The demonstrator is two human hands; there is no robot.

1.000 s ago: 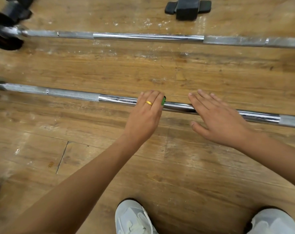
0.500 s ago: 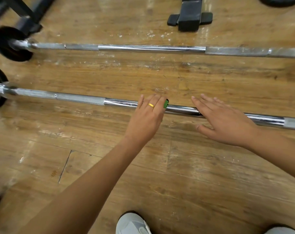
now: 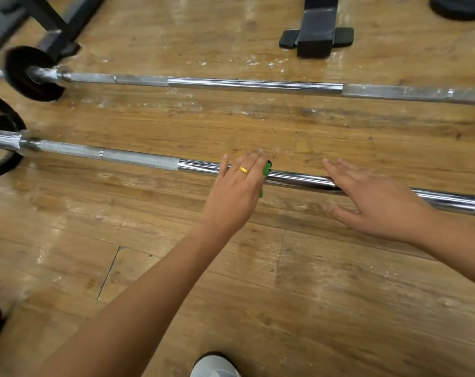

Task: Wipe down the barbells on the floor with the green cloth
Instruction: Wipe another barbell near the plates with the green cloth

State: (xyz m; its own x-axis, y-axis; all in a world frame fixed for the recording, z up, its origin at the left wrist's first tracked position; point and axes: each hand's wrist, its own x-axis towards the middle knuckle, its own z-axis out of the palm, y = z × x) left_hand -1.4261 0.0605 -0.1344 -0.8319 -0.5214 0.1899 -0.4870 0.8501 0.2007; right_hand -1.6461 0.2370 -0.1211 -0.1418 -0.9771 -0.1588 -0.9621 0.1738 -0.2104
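Mid-wipe: left hand [image 3: 232,191], fingers [image 3: 251,162] extended, pressed the small green cloth [image 3: 266,170] onto the nearer chrome steel barbell [image 3: 299,179], mid-shaft. Right hand [image 3: 378,202] lay flat on it. Next, likely: slide cloth along shaft.

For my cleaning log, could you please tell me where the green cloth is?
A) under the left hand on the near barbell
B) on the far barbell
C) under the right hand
A: the green cloth peeks out beneath the left hand on the near barbell.
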